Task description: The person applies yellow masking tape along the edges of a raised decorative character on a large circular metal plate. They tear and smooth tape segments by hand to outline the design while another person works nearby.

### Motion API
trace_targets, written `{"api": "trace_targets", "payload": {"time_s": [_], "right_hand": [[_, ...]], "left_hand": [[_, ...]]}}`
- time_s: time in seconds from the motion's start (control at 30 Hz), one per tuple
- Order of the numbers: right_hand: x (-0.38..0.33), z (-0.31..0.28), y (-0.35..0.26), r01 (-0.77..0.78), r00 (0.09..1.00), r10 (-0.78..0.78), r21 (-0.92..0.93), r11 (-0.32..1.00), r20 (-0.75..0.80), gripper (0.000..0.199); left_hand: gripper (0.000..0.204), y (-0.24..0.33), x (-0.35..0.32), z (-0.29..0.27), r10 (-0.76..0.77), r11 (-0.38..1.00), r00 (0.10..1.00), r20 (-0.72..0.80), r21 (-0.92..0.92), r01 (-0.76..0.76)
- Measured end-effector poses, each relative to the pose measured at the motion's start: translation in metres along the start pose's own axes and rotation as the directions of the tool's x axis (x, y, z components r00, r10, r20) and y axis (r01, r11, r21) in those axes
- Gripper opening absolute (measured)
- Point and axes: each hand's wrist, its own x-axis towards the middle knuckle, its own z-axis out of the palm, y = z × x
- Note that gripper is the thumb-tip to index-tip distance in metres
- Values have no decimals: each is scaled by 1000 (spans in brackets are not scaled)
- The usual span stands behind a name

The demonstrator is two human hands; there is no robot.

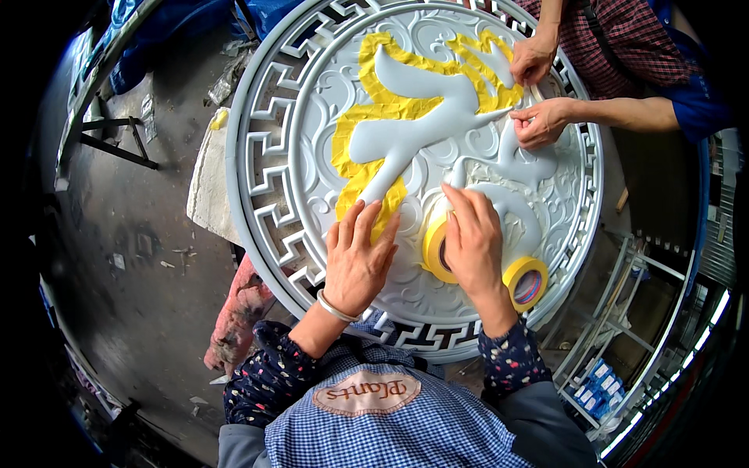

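Observation:
A round grey-white relief panel with a raised figure and scrollwork lies before me. Strips of yellow masking tape edge the figure's left and upper sides. My left hand, a bangle at its wrist, rests with fingers stretched over the tape at the figure's lower left end. My right hand is closed on a roll of yellow masking tape, partly hidden by the fingers, against the panel. A second roll of yellow tape lies beside my right wrist.
Across the panel, a co-worker's two hands pinch at a thin pale strip on its right side. An openwork fret rim surrounds the relief. White cloth lies by its left edge. A metal rack stands at right.

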Motion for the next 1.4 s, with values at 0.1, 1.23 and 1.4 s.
{"api": "trace_targets", "payload": {"time_s": [0.1, 1.23, 1.4], "right_hand": [[-37, -18, -6, -52, 983, 51, 2, 999, 174, 53], [-56, -56, -17, -54, 983, -65, 603, 796, 174, 34], [-47, -61, -33, 139, 986, -158, 298, 945, 43, 18]], "left_hand": [[57, 4, -7, -3, -2, 999, 999, -42, -36, 1], [26, 59, -17, -56, 107, 897, 980, -171, -408, -169], [45, 62, -19, -53, -209, 742, 977, 41, -644, 186]]}}
